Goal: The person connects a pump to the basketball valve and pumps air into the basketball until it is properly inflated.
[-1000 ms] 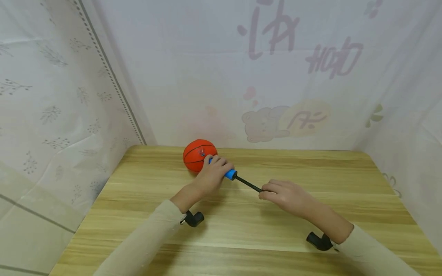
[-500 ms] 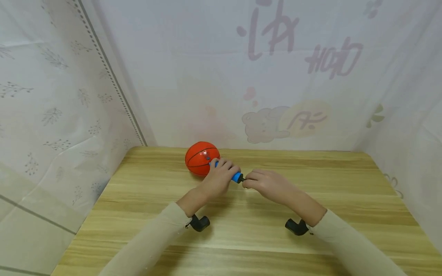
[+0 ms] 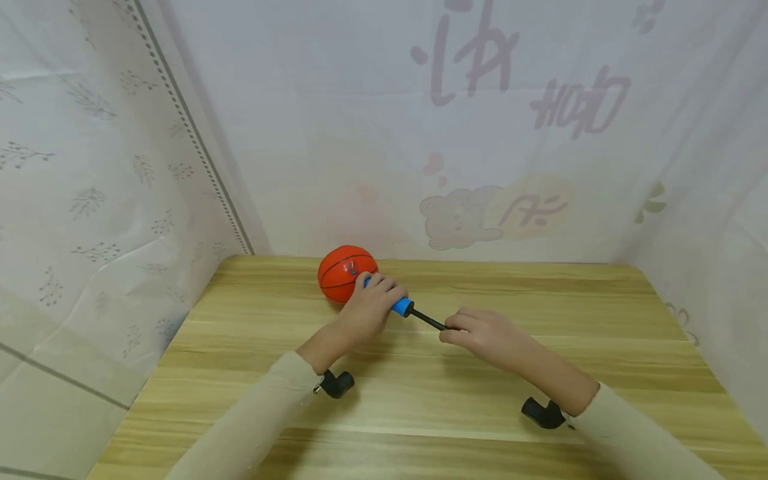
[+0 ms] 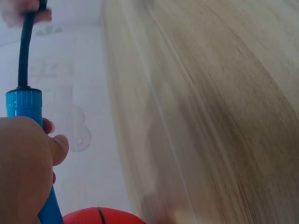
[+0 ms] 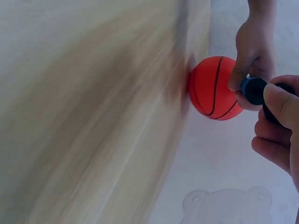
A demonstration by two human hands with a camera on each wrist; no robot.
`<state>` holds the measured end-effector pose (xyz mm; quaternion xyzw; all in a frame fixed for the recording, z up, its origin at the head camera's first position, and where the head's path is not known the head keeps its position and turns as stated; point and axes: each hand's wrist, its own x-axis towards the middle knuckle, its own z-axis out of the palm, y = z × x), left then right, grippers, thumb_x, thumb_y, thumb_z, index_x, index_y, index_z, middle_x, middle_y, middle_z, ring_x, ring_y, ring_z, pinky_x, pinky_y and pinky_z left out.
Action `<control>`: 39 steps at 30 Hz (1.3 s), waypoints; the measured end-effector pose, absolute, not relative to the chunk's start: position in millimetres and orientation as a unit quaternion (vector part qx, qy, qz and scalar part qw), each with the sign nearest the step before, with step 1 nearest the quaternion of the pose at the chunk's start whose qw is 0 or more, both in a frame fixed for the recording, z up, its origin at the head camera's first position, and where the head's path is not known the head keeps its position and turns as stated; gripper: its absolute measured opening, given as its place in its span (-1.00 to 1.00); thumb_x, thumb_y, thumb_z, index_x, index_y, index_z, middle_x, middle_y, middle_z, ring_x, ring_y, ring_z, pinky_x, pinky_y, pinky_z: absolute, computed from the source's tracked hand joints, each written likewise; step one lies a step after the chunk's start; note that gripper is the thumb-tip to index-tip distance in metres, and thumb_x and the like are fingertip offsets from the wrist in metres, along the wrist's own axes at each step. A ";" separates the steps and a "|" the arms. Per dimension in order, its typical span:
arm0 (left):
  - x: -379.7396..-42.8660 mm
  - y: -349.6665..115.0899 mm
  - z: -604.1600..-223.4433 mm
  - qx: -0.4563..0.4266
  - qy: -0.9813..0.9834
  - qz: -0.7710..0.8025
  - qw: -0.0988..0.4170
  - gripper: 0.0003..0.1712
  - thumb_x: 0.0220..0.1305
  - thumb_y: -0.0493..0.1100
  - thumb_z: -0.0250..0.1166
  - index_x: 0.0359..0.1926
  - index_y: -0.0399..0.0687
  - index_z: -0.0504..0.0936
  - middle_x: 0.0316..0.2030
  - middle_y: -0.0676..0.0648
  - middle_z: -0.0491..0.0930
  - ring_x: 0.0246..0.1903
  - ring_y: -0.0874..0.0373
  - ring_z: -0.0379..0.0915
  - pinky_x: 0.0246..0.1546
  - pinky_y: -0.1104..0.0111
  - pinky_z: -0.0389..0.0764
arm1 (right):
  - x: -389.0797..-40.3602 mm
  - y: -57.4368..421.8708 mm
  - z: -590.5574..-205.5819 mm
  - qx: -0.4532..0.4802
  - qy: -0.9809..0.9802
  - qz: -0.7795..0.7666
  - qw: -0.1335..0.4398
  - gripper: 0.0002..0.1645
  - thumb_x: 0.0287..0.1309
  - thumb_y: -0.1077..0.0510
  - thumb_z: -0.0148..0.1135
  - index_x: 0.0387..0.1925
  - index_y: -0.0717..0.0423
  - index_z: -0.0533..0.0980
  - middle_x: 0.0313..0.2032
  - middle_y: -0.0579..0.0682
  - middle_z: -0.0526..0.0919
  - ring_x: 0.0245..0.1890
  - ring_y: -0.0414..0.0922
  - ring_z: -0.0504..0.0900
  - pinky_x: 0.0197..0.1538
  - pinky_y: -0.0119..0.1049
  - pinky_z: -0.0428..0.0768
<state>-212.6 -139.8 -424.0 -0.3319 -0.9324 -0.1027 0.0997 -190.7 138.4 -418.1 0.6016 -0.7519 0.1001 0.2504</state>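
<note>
A small red basketball [image 3: 343, 272] with black lines sits near the back edge of the table, left of the middle. My left hand [image 3: 367, 308] grips the blue barrel of a hand pump [image 3: 403, 307], whose far end points at the ball. Whether the pump's tip is in the ball is hidden behind the hand. The black rod of the pump is drawn partly out, toward the right. At its outer end, my right hand [image 3: 489, 337] holds the black handle [image 5: 273, 105] between thumb and fingers, seen in the right wrist view.
The wooden table [image 3: 420, 413] spreads in front and to both sides. A pale printed curtain [image 3: 372, 133] hangs right behind its back edge, with more cloth at left and right. A black wrist mount [image 3: 337, 385] hangs under the left wrist, another under the right.
My right hand first slid in toward the pump barrel, pushing the rod in, then drew back right, pulling it out again. The ball and left hand shifted slightly right, then back.
</note>
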 end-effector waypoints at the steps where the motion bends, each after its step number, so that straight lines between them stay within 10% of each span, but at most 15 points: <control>1: -213.3 -141.3 -423.9 -0.332 -0.932 -0.102 0.101 -0.68 0.34 -0.38 0.30 -0.01 0.09 0.55 -0.04 -0.01 0.56 0.02 0.00 0.36 0.23 -0.04 0.22 | -188.4 142.5 -418.5 0.603 -0.750 0.104 0.251 -0.72 0.12 0.37 0.41 -0.16 0.06 0.60 -0.21 -0.06 0.66 -0.29 -0.16 0.60 -0.25 -0.42 0.60; 3: -214.1 -144.2 -423.4 -0.332 -0.932 -0.102 0.101 -0.69 0.35 -0.39 0.28 -0.01 0.08 0.55 -0.06 -0.01 0.55 0.00 0.01 0.36 0.22 -0.03 0.22 | -184.0 149.4 -419.1 0.603 -0.748 0.110 0.255 -0.88 0.39 0.30 0.20 -0.16 0.06 0.61 -0.21 -0.06 0.65 -0.29 -0.17 0.60 -0.26 -0.42 0.60; 9: -214.9 -147.0 -421.0 -0.326 -0.935 -0.101 0.099 -0.64 0.32 -0.43 0.28 0.01 0.07 0.57 -0.03 -0.03 0.57 0.02 -0.01 0.36 0.22 -0.03 0.22 | -176.9 156.3 -418.1 0.599 -0.745 0.119 0.268 -0.47 0.65 0.16 -0.32 -0.21 0.06 0.63 -0.24 -0.07 0.65 -0.30 -0.19 0.60 -0.27 -0.43 0.61; 16: -213.3 -134.7 -417.8 -0.325 -0.936 -0.109 0.077 -0.60 0.29 -0.45 0.31 0.05 0.04 0.54 0.03 -0.08 0.56 0.08 -0.05 0.34 0.19 -0.10 0.23 | -187.8 143.5 -416.0 0.591 -0.753 0.120 0.264 -0.50 0.63 0.14 -0.28 -0.19 0.10 0.64 -0.21 -0.06 0.66 -0.25 -0.18 0.62 -0.20 -0.43 0.63; 20: -211.4 -128.5 -417.7 -0.326 -0.937 -0.108 0.069 -0.60 0.29 -0.45 0.31 0.03 0.05 0.52 0.01 -0.07 0.54 0.06 -0.04 0.32 0.19 -0.11 0.24 | -195.7 130.0 -415.4 0.587 -0.762 0.101 0.254 -0.88 0.40 0.30 0.21 -0.17 0.07 0.64 -0.20 -0.07 0.67 -0.23 -0.19 0.63 -0.20 -0.45 0.62; 23: -210.2 -125.2 -417.6 -0.329 -0.936 -0.106 0.066 -0.58 0.26 -0.48 0.32 0.01 0.04 0.53 0.00 -0.07 0.54 0.04 -0.05 0.32 0.19 -0.10 0.24 | -200.1 119.0 -413.4 0.581 -0.770 0.092 0.246 -0.70 0.06 0.38 0.47 -0.18 0.06 0.64 -0.20 -0.07 0.68 -0.22 -0.18 0.64 -0.19 -0.45 0.61; 36: -213.6 -127.5 -420.6 -0.333 -0.936 -0.093 0.070 -0.66 0.32 -0.38 0.33 -0.02 0.10 0.54 -0.02 0.00 0.55 0.03 0.01 0.34 0.24 -0.06 0.24 | -202.5 118.0 -419.7 0.586 -0.762 0.090 0.260 -0.68 -0.01 0.38 0.51 -0.21 0.08 0.65 -0.24 -0.06 0.68 -0.27 -0.17 0.64 -0.22 -0.44 0.60; 39: -214.3 -132.0 -421.2 -0.330 -0.936 -0.094 0.076 -0.68 0.33 -0.37 0.32 -0.01 0.10 0.55 0.00 -0.01 0.56 0.06 0.00 0.35 0.26 -0.08 0.25 | -195.4 129.5 -419.7 0.596 -0.750 0.101 0.269 -0.86 0.24 0.34 0.36 -0.21 0.08 0.63 -0.23 -0.05 0.68 -0.28 -0.15 0.64 -0.22 -0.42 0.62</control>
